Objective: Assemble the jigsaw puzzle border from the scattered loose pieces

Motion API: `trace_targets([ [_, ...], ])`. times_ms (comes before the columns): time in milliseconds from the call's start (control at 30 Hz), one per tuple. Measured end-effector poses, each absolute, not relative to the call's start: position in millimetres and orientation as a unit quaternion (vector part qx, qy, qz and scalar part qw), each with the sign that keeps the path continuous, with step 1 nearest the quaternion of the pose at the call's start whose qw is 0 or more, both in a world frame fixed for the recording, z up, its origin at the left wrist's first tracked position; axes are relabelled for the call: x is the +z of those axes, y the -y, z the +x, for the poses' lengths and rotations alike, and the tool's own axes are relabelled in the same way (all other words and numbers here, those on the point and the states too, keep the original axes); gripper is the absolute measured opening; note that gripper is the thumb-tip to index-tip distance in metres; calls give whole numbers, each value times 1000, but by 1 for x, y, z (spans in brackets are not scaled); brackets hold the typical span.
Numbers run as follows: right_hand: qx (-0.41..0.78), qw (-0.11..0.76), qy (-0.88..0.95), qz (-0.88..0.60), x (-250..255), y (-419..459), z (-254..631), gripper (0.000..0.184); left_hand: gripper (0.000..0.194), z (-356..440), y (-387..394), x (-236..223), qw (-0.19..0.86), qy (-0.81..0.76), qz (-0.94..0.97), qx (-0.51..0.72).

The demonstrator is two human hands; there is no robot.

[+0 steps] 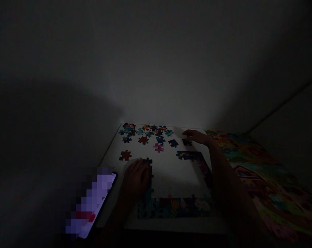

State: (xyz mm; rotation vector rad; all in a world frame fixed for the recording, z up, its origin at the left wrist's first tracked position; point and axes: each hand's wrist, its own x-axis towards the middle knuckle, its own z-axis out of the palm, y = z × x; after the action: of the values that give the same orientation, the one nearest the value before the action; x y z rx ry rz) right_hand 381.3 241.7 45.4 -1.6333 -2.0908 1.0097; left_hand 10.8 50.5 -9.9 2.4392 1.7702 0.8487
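In the dim head view, a partly joined jigsaw puzzle [174, 207] lies on a white table, its bottom, left and right borders showing. My left hand [135, 177] rests with fingers laid along the puzzle's left border, partly covering it. Beyond the upper right corner, my right hand [197, 136] reaches across with its fingers stretched to the left, just over a dark puzzle piece [187, 142]. Whether the fingers touch that piece is hard to see. A dark blue piece [173, 143] and a pink piece [158, 147] lie left of it.
Several loose puzzle pieces [151, 131] are heaped at the table's far edge. A reddish-brown piece [125, 155] lies beyond my left hand. A lit phone [101, 203] sits at the left. Colourful picture sheets [264, 186] spread to the right. A pale wall [161, 86] stands behind.
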Motion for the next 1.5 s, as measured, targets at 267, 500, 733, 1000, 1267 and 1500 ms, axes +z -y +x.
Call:
trace_targets([
  [267,317,150,696,-627,34,-240,415,39,37,5,-56,-14,33,-559,784,266],
  [500,344,199,679,-617,25,-241,416,41,40,2,-59,-13,31,-549,788,277],
  [733,313,278,619,-665,14,-242,415,37,42,0,-61,-9,24,-537,797,275],
  [1000,307,306,598,-674,11,-243,416,33,44,0,-63,-10,29,-540,794,278],
  [1267,315,311,591,-675,8,-243,416,33,40,3,-59,-10,61,-558,775,292],
  [1500,306,280,615,-670,18,-239,409,31,40,1,-61,-11,72,-557,777,283],
])
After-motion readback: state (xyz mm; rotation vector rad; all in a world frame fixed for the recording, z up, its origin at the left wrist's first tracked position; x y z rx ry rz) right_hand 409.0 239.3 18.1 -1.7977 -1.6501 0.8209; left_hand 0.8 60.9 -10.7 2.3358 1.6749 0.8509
